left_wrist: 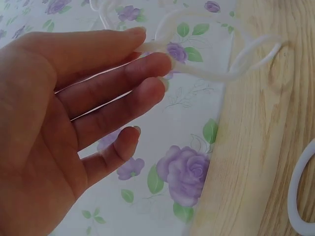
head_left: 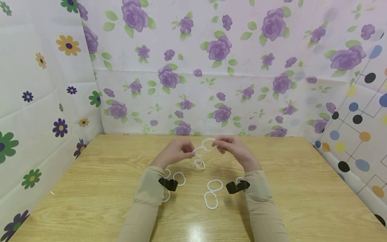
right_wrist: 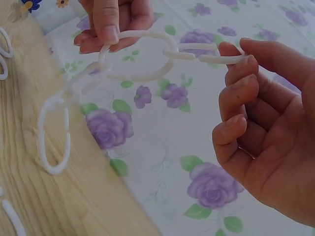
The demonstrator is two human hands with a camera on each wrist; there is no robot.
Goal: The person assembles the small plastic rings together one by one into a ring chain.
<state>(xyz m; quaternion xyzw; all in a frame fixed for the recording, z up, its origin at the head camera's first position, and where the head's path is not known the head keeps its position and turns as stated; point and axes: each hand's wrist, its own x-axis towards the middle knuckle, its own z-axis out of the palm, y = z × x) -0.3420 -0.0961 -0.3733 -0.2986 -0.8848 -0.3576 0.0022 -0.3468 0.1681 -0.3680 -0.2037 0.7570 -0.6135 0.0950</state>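
Observation:
A short chain of white oval plastic links is held up between both hands above the far part of the table. My left hand (head_left: 175,153) pinches one link (right_wrist: 147,33) between thumb and forefinger, its other fingers loosely bent. The joined end link (right_wrist: 184,56) is pinched at its far end by my right hand (head_left: 237,150), thumb against forefinger. From the left-hand side more links dangle, the lowest one (right_wrist: 42,132) with a small split in its side. In the left wrist view the links (left_wrist: 211,76) pass behind the fingertips and look blurred.
Loose white links lie on the wooden table (head_left: 109,181): an upper link (head_left: 215,180) and a lower link (head_left: 205,200) nearly touching, another link (head_left: 179,173) near the left wrist, and others partly behind the sleeves. A small pale bit (head_left: 52,193) lies far left. Flowered cloth (head_left: 196,101) hangs behind.

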